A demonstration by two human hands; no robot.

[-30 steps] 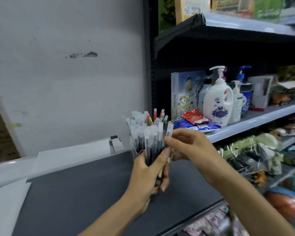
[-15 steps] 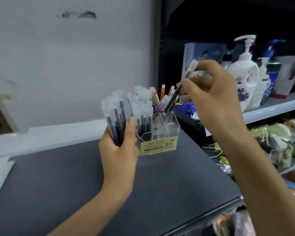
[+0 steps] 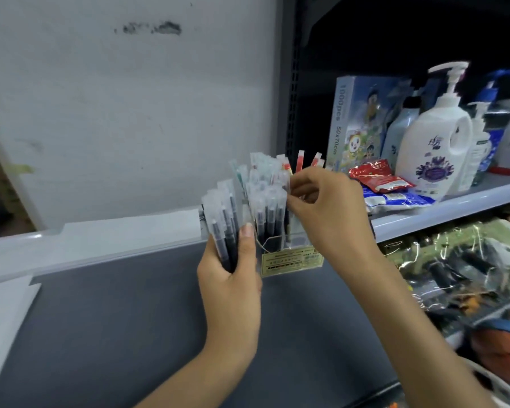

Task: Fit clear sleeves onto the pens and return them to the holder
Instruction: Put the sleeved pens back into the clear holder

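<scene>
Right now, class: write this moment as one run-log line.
left hand: grips pen bundle | right hand: at sleeved pens in holder, grip unclear | holder: on dark counter

The single view comes from a wide-angle camera on the person's head, facing forward and tilted down over the dark worktop (image 3: 115,334), which fills the lower left of the frame. It sits close: the left hand (image 3: 233,278) and right hand (image 3: 327,210) meet at centre frame, forearms entering from the bottom edge. A wall (image 3: 100,113) spans the upper left, a shelf (image 3: 442,213) the right.
</scene>
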